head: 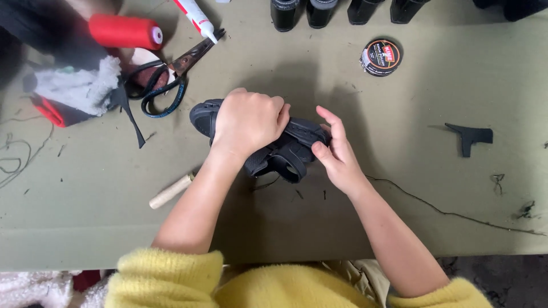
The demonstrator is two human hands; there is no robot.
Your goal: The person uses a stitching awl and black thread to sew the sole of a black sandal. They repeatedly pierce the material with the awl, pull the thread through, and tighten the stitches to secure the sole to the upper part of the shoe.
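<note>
One black shoe [285, 149] lies mid-table on the olive-green table [399, 194], on its side, toe toward the scissors. Left hand [250, 121] is clamped over the top of it, fingers curled around the upper. Right hand [337, 153] pinches the heel end between thumb and fingers. Both hands grasp the same shoe.

Count of the rest:
- 1 red thread spool [124, 31], top left
- 1 pair of scissors [171, 77], dark handles, just beside the spool
- 1 white tube [197, 16] with red marking, nozzle touching the scissor tip
- 1 round polish tin [381, 56], lid on, well apart from the shoe
- 1 black cut scrap [471, 137], right of the hands
- 1 pale wooden stick [170, 191], just beside the left forearm
- 1 white fluffy cloth [83, 85] on a red and black item
- 4 dark objects at the top edge [319, 11], cropped, kind unclear
- 1 long dark thread [451, 214] trailing right from the right wrist
</note>
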